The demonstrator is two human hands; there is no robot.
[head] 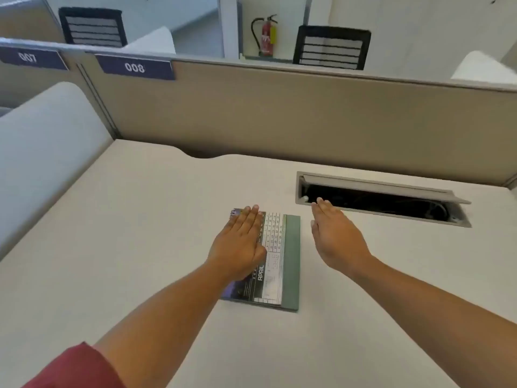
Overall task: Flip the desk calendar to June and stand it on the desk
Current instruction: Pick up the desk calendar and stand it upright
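The desk calendar (275,261) lies flat on the desk (140,233), near its middle, with the page APRIL on top. The left hand (240,242) is open, palm down over the calendar's left part; it seems to touch it, but I cannot be sure. The right hand (335,236) is open too, empty, just beside the calendar's right edge, before the open cable slot (391,204).

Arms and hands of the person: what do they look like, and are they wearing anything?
Both forearms are bare. The left hand and right hand wear no gloves, and no rings or watch show. Only the left arm shows clothing: a dark red fabric sleeve near the elbow. The right arm shows no sleeve in view.
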